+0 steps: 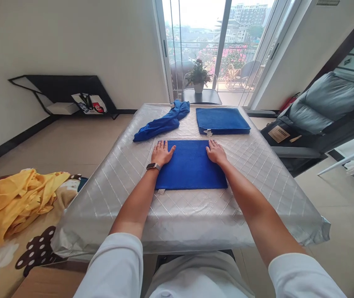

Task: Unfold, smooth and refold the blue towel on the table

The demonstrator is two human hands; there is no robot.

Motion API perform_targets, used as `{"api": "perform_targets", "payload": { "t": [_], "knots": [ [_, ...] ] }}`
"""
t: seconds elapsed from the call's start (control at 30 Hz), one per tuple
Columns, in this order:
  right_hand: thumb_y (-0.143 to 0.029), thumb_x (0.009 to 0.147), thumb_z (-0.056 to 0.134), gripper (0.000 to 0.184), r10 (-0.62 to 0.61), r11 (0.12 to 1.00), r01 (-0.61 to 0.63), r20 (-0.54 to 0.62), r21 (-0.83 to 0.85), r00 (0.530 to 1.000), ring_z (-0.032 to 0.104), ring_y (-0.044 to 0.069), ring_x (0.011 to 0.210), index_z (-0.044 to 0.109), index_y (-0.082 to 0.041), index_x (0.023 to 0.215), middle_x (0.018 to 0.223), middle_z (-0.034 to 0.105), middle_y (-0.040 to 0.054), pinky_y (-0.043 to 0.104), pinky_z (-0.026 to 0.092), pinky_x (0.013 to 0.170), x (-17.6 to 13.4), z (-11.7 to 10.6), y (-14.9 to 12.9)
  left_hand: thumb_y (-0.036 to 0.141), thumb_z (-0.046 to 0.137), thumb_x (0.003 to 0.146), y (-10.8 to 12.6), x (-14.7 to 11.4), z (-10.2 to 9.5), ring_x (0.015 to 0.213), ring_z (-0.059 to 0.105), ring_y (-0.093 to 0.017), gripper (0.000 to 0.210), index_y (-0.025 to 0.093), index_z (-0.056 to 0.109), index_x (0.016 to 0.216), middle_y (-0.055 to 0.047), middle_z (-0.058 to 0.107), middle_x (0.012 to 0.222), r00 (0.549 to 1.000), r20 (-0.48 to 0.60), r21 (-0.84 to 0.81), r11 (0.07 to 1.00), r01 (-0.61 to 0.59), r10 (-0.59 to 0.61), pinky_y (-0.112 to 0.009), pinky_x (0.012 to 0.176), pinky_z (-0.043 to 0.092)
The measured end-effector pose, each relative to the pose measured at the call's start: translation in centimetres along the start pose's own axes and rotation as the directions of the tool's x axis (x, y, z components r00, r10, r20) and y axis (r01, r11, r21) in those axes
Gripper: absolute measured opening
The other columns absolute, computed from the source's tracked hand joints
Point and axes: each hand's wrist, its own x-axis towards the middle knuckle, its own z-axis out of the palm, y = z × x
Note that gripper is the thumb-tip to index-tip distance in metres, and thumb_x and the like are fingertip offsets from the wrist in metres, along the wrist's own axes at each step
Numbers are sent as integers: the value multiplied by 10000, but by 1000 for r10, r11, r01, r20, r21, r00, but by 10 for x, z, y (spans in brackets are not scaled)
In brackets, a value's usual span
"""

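Note:
A blue towel point(191, 167) lies flat in a rectangle on the table, a small white tag sticking out at its near left corner. My left hand point(162, 153) rests on its far left corner, fingers stretched out and thumb apart. On the far right corner lies my right hand point(216, 152), its fingers also extended flat. Beyond my right hand sits a neat stack of folded blue towels point(223, 120) with a tag at its near edge. A crumpled blue towel point(164, 120) stretches diagonally at the back left of the table.
A silver quilted cloth covers the table point(124, 174). Yellow fabric point(22, 203) is heaped at the left, above a cardboard box point(53, 281). A potted plant point(199, 76) stands on a chair beyond the table. At the right is a grey padded chair point(313, 107) with a black bag.

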Motion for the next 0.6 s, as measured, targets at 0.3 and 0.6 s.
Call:
{"api": "perform_targets", "payload": {
  "t": [0.3, 0.6],
  "knots": [
    [-308, 1081, 251, 621, -22, 994, 14, -73, -108, 997, 222, 245, 1603, 327, -41, 1636, 1720, 296, 134, 423, 121, 1304, -26, -9, -11, 666, 201, 1024, 4, -3, -6, 1613, 192, -299, 857, 86, 299, 1647, -167, 235, 1732, 1000, 8, -39, 999, 3, -3, -484, 1306, 157],
    [-485, 1103, 205, 702, -2, 999, 6, 74, -53, 997, 139, 236, 1624, 211, -85, 1680, 1756, 160, 106, 416, 121, 1310, -68, 0, -11, 654, 194, 1024, 3, 0, -5, 1614, 189, -290, 859, 70, 287, 1648, -169, 229, 1733, 1000, 13, -10, 1000, 4, -4, -476, 1310, 151]
  ]
}}
